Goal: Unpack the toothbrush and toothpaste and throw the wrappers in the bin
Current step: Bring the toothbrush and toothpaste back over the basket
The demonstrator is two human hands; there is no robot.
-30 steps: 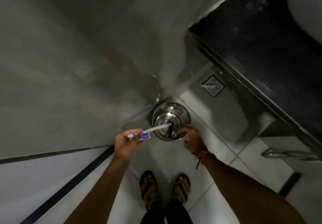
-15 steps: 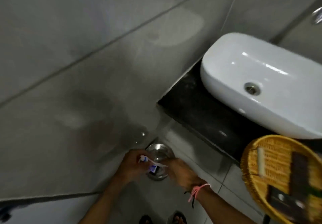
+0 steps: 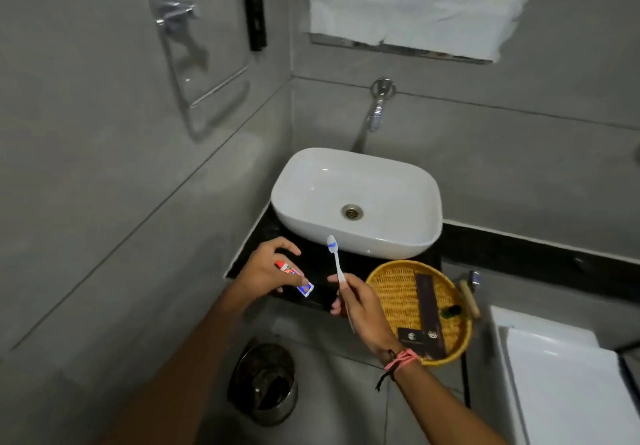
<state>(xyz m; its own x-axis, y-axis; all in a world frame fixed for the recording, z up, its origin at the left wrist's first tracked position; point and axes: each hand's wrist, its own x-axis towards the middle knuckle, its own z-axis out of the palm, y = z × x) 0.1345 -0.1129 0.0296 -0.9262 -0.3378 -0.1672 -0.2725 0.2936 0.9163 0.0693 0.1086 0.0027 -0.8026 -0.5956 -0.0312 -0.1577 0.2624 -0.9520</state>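
My left hand [image 3: 265,271] grips a small red, white and blue toothpaste tube [image 3: 294,277] over the black counter's front left corner. A white toothbrush [image 3: 336,264] stands upright, bristles up, in my right hand [image 3: 360,306], just in front of the white basin [image 3: 311,185]. Below my hands, on the floor, stands the round steel bin [image 3: 263,384], its lid looking open with dark contents inside.
A round yellow wicker tray [image 3: 391,292] with dark packets sits on the black counter [image 3: 252,237] right of my hands. A wall tap [image 3: 377,105] hangs above the basin. A towel ring [image 3: 204,60] is on the left wall. A white toilet lid [image 3: 568,385] is at lower right.
I have risen from the floor bin; the view now faces the basin. The toothbrush has passed from my left hand to my right, and both hands have come up to counter height.
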